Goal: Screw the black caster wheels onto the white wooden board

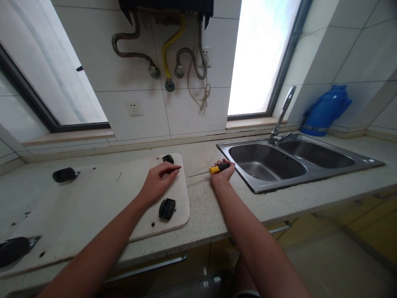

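Note:
A screwdriver (219, 168) with a yellow and black handle lies in my right hand (223, 174), whose fingers are wrapped round it. Its thin metal shaft points left over the counter. My left hand (159, 178) hovers over the right end of a white board (102, 207), thumb and forefinger pinched together; a tiny dark thing may be between them, too small to name. Black caster wheels stand on the board: one (167, 209) just below my left hand, another (168, 159) behind it and partly hidden. Two more casters (64, 175) (15, 251) are at the left.
The board rests on a speckled stone counter (201, 215). To the right is a double steel sink (263, 159) with a tap (281, 118). A blue thermos-like jug (325, 111) stands behind the sink. Pipes (173, 41) hang on the tiled wall, above a socket (134, 109).

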`<state>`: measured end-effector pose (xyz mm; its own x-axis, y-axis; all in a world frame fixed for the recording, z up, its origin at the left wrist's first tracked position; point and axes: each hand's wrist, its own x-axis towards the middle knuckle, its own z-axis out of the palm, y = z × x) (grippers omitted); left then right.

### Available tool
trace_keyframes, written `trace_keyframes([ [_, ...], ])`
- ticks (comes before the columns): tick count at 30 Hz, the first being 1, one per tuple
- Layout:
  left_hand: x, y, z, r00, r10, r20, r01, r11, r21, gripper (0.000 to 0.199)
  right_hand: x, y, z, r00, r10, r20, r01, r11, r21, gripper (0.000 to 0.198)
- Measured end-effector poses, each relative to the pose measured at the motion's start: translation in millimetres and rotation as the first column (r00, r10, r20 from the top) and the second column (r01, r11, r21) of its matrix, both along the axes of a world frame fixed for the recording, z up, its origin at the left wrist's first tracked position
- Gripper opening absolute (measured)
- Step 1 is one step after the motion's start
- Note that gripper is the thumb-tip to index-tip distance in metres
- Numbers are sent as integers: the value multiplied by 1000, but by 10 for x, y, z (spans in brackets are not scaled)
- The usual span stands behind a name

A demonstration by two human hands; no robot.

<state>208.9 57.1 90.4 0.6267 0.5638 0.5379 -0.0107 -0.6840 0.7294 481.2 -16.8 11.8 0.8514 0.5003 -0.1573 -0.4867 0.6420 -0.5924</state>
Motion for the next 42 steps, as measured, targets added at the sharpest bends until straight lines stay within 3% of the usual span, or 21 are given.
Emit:
trace_keyframes([
  [4,-101,-56,-18,1000,-12,-2,12,998,69,23,-19,61,5,988,-51,-148,46,998,-38,42],
  [11,-92,-23,-86,1000,8,-12,-10,988,-154,34,-105,81,70,988,-2,-157,-1,1000,-23,37],
  [17,-84,-42,-93,1000,-4,24,9,981,-196,32,-188,80,145,990,0,-143,0,1000,-2,34],
  [28,-92,-62,-48,999,21,37,-15,989,-149,26,-401,31,362,988,-31,-151,41,997,59,31],
  [34,-99,-50,-68,997,55,56,-52,997,-52,23,-459,9,432,994,-46,-94,53,996,72,38],
  [42,-113,-20,-99,988,131,76,-136,988,69,20,-511,-53,519,999,-1,-50,8,991,136,19],
])
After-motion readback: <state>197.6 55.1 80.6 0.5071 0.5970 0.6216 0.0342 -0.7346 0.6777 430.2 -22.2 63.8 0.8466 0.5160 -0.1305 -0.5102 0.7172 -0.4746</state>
